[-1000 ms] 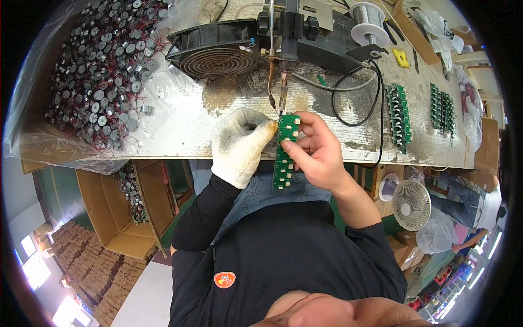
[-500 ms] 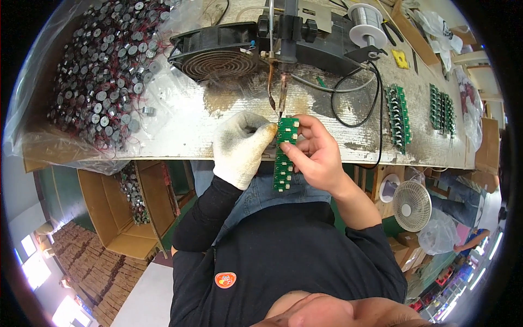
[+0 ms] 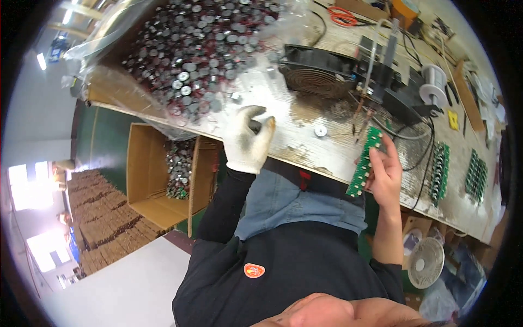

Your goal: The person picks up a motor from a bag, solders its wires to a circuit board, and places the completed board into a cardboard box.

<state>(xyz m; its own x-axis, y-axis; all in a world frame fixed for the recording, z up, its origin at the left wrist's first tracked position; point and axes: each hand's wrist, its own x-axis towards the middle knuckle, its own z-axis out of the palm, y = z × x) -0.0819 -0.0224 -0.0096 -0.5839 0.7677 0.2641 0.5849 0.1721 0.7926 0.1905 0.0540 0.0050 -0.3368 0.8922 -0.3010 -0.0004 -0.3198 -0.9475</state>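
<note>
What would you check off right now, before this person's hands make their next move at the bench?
1. Right hand has a grip on the green circuit strip: ok.
2. Strip's top end near the soldering tips: ok, though contact cannot be told.
3. Gloved left hand has a small part pinched in its fingertips: cannot tell, the fingers are curled shut.
4. Supply within reach: ok, the pile of small round parts lies just beyond the left hand.
5. Loose disc on the bench stays out of the way: ok.
</note>
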